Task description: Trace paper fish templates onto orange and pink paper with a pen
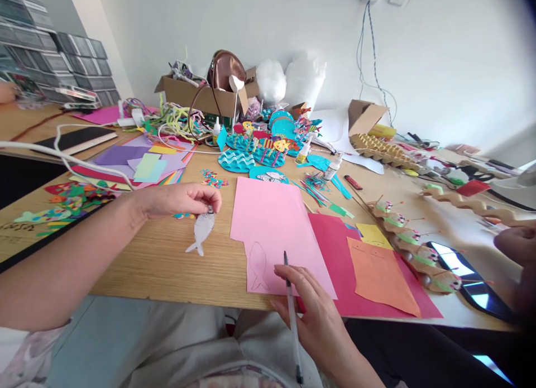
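Observation:
My left hand (pixel 196 199) pinches the head end of a pale grey fish cutout (pixel 204 227), which hangs tail down over the bare wood. The pen (pixel 292 315) sits between the thumb and fingers of my right hand (pixel 307 298), its tip pointing away from me. That hand rests at the near edge of a pink paper sheet (pixel 276 209). A fish outline (pixel 257 265) is drawn on the sheet's lower left part, beside a notch in its edge. Red paper (pixel 335 231) lies partly under the pink sheet, with an orange piece (pixel 381 273) on top.
Several caterpillar figures made of egg carton (pixel 410 243) stand at the right, near a phone (pixel 477 287). Blue paper pieces with small fish (pixel 263 148), glue bottles (pixel 333 167) and a cardboard box (pixel 196 95) fill the back. Coloured papers (pixel 129 156) and a white cable (pixel 29 147) lie left.

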The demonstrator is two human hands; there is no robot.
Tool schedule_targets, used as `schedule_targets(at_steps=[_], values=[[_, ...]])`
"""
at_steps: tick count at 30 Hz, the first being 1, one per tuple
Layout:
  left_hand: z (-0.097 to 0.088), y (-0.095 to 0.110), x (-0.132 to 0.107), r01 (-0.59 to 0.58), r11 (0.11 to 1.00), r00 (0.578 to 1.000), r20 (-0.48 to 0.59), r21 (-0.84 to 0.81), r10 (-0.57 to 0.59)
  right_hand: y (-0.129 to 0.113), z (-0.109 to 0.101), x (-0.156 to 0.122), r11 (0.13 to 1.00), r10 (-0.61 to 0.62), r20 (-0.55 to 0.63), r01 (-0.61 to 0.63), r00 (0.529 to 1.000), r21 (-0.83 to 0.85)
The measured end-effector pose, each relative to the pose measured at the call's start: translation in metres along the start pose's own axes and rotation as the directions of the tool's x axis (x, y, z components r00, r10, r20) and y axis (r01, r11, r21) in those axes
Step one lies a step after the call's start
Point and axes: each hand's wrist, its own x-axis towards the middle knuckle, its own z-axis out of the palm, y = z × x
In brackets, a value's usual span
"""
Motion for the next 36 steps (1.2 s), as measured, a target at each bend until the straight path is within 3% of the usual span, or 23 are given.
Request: schedule_targets(at_steps=[5,12,16,19,22,24,25,27,30,36], values=[[-0.007,-0.011,-0.022,0.086,0.992,0.995,0.032,0.091,-0.09,0.003,0.005,-0.008,0.989,-0.102,0.032,0.105,0.994,-0.104],[-0.002,-0.036,-0.03,0.164,0.901,0.976,0.064,0.402,-0.207,0.008,0.005,-0.014,0.975,-0.124,0.06,0.133,0.99,-0.179],[0.013,-0.032,-0.023,0.082,0.787,0.997,-0.045,0.612,-0.069,0.009,0.006,-0.018,0.971,-0.126,0.044,0.133,0.991,-0.199],[0.035,-0.021,-0.007,0.057,0.787,0.996,-0.085,0.614,-0.006,0.009,0.004,-0.02,0.973,-0.096,-0.003,0.093,0.995,-0.21],[0.055,-0.015,0.012,0.113,0.891,0.957,-0.289,0.44,0.022,0.013,-0.005,-0.02,0.977,0.01,-0.102,-0.032,0.995,-0.209],[0.064,-0.013,0.022,0.118,0.986,0.917,-0.393,0.115,-0.064,0.018,-0.014,-0.02,0.965,0.101,-0.183,-0.141,0.978,-0.221],[0.067,-0.012,0.025,0.097,0.993,0.895,-0.43,-0.071,-0.118,0.022,-0.018,-0.02,0.953,0.143,-0.212,-0.192,0.967,-0.232],[0.071,-0.01,0.027,0.039,0.925,0.868,-0.446,-0.378,-0.219,0.028,-0.024,-0.022,0.927,0.211,-0.238,-0.271,0.948,-0.26],[0.073,-0.005,0.024,-0.004,0.766,0.847,-0.409,-0.643,-0.339,0.037,-0.024,-0.029,0.911,0.234,-0.185,-0.282,0.955,-0.301],[0.074,0.001,0.027,-0.05,0.57,0.839,-0.344,-0.82,-0.422,0.046,-0.015,-0.041,0.89,0.209,-0.095,-0.229,0.973,-0.394]])
